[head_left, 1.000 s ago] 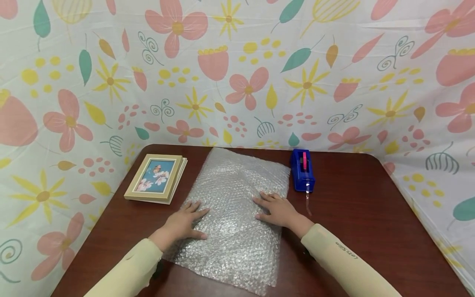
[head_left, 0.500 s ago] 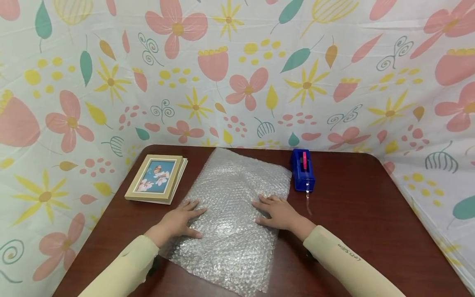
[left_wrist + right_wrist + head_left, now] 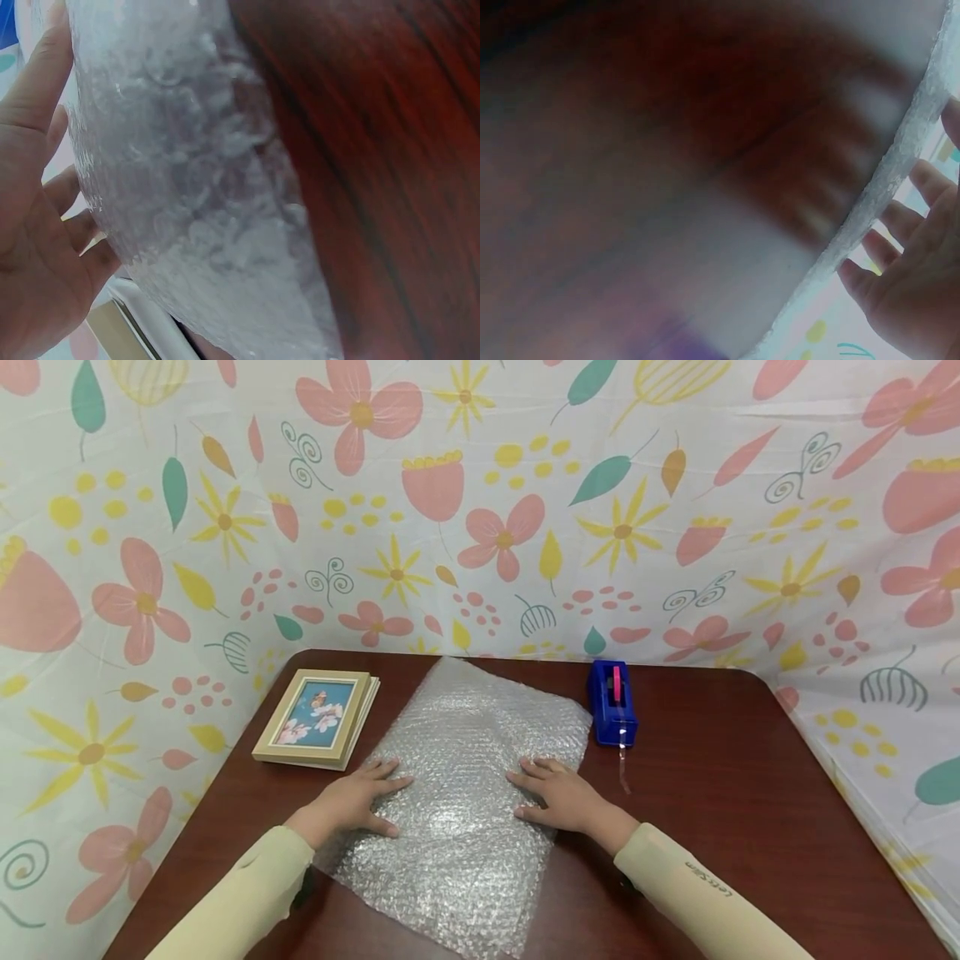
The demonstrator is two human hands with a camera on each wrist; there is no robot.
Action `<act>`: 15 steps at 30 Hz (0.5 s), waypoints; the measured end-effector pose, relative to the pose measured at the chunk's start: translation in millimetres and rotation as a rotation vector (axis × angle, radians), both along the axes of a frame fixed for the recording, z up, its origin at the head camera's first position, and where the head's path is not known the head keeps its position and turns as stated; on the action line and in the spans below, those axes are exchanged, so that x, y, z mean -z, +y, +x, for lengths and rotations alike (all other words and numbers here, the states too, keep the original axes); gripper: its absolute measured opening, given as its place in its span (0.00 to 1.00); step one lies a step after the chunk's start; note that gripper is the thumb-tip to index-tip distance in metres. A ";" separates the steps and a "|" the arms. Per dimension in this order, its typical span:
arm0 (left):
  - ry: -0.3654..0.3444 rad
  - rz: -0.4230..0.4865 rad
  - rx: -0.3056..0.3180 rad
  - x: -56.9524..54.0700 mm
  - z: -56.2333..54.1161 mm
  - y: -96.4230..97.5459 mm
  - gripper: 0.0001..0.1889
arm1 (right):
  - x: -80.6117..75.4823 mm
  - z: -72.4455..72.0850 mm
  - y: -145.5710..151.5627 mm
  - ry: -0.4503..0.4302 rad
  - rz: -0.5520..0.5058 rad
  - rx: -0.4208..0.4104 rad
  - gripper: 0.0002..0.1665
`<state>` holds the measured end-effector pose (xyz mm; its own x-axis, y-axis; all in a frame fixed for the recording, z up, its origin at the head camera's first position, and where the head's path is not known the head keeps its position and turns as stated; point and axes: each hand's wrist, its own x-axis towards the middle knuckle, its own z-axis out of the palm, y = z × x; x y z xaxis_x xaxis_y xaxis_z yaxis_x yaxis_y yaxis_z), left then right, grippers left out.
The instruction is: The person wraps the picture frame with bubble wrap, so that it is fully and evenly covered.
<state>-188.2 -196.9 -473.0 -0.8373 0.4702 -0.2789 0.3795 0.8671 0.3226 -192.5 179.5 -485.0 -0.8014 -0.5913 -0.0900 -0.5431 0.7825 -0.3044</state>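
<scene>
A sheet of bubble wrap (image 3: 465,852) lies flat and slanted across the middle of the table. On its left edge rests my left hand (image 3: 348,802), fingers spread and fairly straight. My right hand (image 3: 562,797) touches the sheet's right side with fingers spread. The left wrist view has the bubble wrap (image 3: 187,172) close up, its edge over the brown tabletop, beside the left hand (image 3: 45,247). From the right wrist, only a thin strip of the wrap (image 3: 885,172) shows, with the fingertips of the right hand (image 3: 922,262) at it.
Left of the wrap, a photo frame (image 3: 311,718) lies on another pale frame-like piece. A blue tape dispenser (image 3: 613,706) with a strip of tape hanging off it stands near the wrap's right corner. Behind the dark table (image 3: 720,777) hangs a flowered cloth (image 3: 480,527).
The bubble wrap has turned slightly, its near end swinging left and toward me. My left hand has slid a little left with it; the right hand has barely shifted.
</scene>
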 end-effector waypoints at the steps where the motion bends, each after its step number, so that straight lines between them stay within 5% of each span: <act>1: 0.001 -0.001 0.002 -0.4 -0.3 -0.3 0.47 | 0.1 0.4 -0.3 0.003 0.001 0.000 0.37; 15: -0.044 0.022 0.012 -3.7 -4.9 -5.4 0.47 | 1.4 4.9 -7.3 0.019 0.019 0.008 0.38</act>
<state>-193.0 -202.4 -469.3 -0.8190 0.4862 -0.3047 0.3745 0.8553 0.3581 -187.6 172.2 -486.4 -0.8076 -0.5835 -0.0857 -0.5427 0.7921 -0.2793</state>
